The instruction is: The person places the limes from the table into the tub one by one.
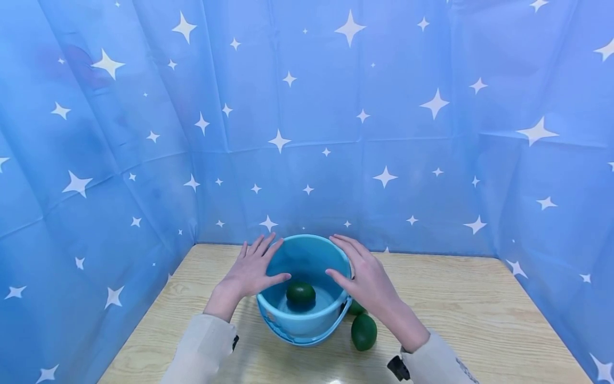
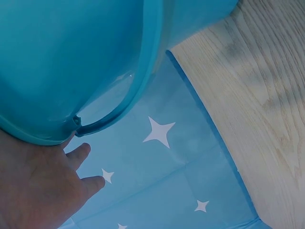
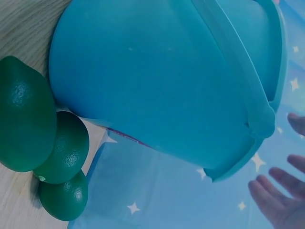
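Note:
A light blue bucket (image 1: 307,324) stands upright on the table, with its handle (image 3: 238,62) hanging down its side. Inside, on the bottom, lies a dark green lime-like fruit (image 1: 300,293). My left hand (image 1: 251,272) is at the left rim with its fingers spread; whether it touches the bucket is unclear, though the left wrist view shows the hand (image 2: 38,186) right against the rim. Over the right rim hovers my right hand (image 1: 368,274), thumb apart from straight fingers, holding nothing. Several similar green fruits (image 3: 24,114) lie outside, right of the bucket, partly hidden by one another.
The pale wood table (image 1: 460,309) extends to both sides of the bucket. A blue cloth (image 1: 326,133) with white stars hangs behind and along both sides of it.

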A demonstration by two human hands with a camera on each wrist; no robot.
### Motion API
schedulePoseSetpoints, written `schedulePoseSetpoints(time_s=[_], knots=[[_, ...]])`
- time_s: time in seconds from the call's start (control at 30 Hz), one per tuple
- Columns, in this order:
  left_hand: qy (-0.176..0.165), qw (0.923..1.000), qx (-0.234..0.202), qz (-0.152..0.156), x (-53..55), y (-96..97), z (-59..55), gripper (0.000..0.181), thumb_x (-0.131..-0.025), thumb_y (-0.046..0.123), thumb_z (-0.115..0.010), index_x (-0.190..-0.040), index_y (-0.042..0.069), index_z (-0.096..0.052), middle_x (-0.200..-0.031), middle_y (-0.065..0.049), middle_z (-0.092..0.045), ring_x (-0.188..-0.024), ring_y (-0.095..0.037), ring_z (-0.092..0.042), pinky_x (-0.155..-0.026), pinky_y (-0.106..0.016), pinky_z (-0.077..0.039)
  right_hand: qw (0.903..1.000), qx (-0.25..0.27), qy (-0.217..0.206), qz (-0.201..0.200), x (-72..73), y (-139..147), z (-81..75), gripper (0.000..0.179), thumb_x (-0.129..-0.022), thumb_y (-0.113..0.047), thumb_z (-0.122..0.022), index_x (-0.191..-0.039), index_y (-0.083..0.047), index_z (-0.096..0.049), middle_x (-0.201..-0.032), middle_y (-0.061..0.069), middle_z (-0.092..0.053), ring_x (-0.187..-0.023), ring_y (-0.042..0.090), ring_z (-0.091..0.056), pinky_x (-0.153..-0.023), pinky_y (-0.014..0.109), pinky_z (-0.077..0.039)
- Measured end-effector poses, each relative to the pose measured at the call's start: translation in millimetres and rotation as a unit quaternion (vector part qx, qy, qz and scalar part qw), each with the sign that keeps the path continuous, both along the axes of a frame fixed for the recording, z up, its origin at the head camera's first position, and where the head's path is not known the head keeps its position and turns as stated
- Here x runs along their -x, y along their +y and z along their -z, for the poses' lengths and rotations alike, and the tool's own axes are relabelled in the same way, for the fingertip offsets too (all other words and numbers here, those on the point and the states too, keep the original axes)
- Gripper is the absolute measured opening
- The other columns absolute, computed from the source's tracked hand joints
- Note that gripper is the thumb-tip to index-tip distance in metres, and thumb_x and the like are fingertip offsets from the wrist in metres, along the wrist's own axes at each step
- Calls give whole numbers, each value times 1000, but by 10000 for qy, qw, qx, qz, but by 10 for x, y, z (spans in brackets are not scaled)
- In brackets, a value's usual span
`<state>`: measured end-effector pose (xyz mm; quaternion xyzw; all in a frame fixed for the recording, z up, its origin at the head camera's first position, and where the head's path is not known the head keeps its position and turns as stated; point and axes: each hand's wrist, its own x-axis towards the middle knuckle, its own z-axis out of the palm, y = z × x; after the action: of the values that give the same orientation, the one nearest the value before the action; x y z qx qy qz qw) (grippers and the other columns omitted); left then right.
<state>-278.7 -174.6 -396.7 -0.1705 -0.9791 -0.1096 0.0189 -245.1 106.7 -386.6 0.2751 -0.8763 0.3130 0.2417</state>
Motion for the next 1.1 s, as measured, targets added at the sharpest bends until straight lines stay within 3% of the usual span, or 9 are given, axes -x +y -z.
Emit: schedulePoseSetpoints(time_s=[1.1], knots=[[-6,10000,23,-24,-2,12,-2,88,-91,63,-57,-160,20,-24,-168,-9,-17,-155,-39,-12,-122,-67,-9,9999,-83,-7,116,-43,193,84,65,-87,-31,-78,-143,-11,-52,-144,11,-56,-131,32,-57,-99,51,-54]])
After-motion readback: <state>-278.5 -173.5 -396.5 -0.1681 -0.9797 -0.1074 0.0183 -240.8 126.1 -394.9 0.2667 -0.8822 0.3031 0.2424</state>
